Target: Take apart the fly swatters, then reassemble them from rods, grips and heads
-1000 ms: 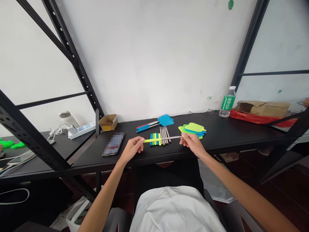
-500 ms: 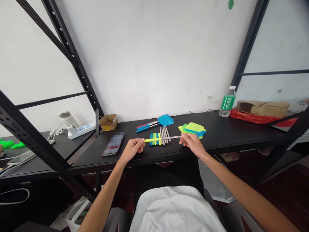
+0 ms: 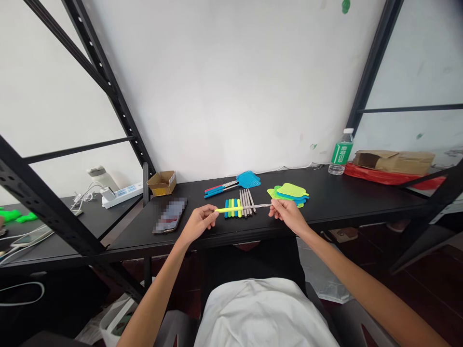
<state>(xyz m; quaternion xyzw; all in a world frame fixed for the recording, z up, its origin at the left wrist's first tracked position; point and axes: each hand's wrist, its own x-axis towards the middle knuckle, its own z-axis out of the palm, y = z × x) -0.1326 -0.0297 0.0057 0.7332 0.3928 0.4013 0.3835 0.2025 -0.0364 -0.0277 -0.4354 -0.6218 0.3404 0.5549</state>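
Observation:
My left hand [image 3: 198,222] pinches the yellow grip end of a thin telescopic rod [image 3: 241,208], and my right hand [image 3: 287,213] pinches its metal end. The rod is held level just above the black table [image 3: 347,202]. Under it lies a row of several more rods [image 3: 238,203] with blue, green and yellow grips. Behind my right hand is a stack of green and blue swatter heads [image 3: 289,193]. An assembled blue fly swatter [image 3: 235,183] lies further back.
A phone [image 3: 170,215] lies left of my left hand, a small cardboard box [image 3: 162,182] behind it. A green-labelled bottle [image 3: 341,152] and brown parcels on red bags [image 3: 392,166] stand at the back right. Black rack posts frame both sides; a power strip [image 3: 121,193] is left.
My left hand has slid a little to the right along the rod, so the rod looks slightly shorter. The right hand has stayed in place.

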